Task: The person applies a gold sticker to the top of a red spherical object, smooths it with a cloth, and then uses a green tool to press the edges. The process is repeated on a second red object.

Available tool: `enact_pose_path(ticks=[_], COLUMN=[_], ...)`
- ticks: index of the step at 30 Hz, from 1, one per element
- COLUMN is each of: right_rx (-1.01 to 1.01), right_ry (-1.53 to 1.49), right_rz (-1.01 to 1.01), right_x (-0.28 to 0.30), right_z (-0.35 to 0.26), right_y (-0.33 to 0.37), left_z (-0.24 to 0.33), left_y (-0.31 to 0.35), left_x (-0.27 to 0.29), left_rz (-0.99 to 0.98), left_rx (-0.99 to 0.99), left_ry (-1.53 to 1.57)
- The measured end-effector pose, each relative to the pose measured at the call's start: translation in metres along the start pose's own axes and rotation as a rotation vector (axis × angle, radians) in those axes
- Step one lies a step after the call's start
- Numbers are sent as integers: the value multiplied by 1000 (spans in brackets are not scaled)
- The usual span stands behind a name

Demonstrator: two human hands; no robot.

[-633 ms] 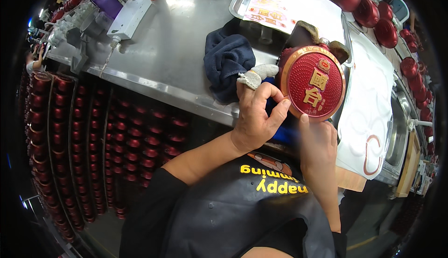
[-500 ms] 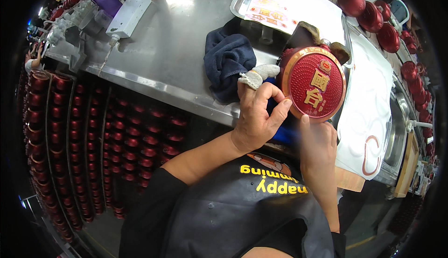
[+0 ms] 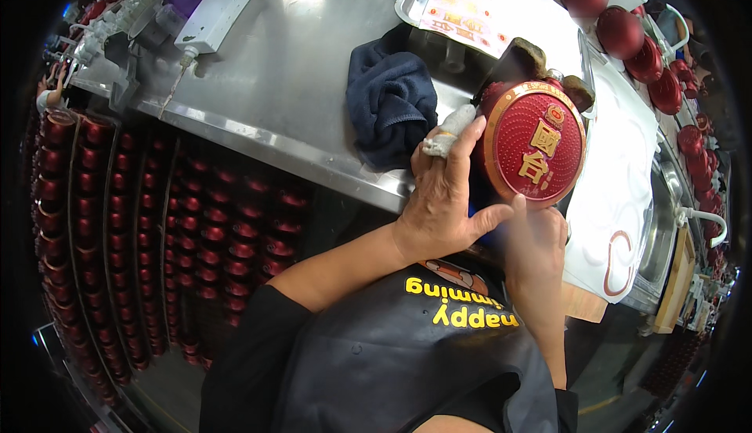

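Observation:
A round, flat-faced red bottle (image 3: 523, 168) with a gold band around its edge and raised gold characters rests tilted towards me, its neck pointing away between two worn brown pads (image 3: 580, 92). Along its left edge lies my left hand (image 3: 442, 202), index finger stretched up beside the gold band and thumb spread away. A white cloth finger cover (image 3: 450, 131) is on one of its fingers. My right hand (image 3: 536, 249) grips the bottle's lower edge, a fingertip on the band and the other fingers curled; part of this hand is blurred. What is behind the bottle stays hidden.
A dark blue cloth (image 3: 390, 96) lies left of the bottle on the steel table (image 3: 274, 73). Printed label sheets (image 3: 466, 2) sit in a tray beyond. Red bottles (image 3: 619, 32) line the right; racks of red bottles (image 3: 211, 233) stand below left. A white box (image 3: 215, 14) is at far left.
The pinch of my left thumb and index finger at the band has opened; the index now stretches up along the edge and the thumb points right. My right hand stays at the lower edge.

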State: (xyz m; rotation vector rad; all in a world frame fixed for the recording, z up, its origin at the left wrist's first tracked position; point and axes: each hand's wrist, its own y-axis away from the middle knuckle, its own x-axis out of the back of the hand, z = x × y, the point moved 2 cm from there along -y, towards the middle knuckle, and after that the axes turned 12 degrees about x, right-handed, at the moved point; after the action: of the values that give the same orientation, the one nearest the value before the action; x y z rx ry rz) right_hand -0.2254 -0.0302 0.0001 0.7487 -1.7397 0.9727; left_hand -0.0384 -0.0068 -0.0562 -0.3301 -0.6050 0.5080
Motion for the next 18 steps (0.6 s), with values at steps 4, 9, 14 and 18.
enact_pose_path(ticks=[4, 9, 14, 18], right_rx=[22, 5, -5, -3], right_ry=[2, -6, 8, 2], right_rz=[6, 4, -13, -3], right_x=[-1, -1, -1, -1], right_z=[1, 1, 0, -1], right_y=[-1, -1, -3, -3], left_z=[-8, -12, -12, -14], left_y=[-4, -7, -6, -8], left_x=[-3, -4, -3, -4], left_rz=[-64, -70, -74, -73], left_rx=[140, 172, 202, 205], left_ry=[91, 122, 155, 177])
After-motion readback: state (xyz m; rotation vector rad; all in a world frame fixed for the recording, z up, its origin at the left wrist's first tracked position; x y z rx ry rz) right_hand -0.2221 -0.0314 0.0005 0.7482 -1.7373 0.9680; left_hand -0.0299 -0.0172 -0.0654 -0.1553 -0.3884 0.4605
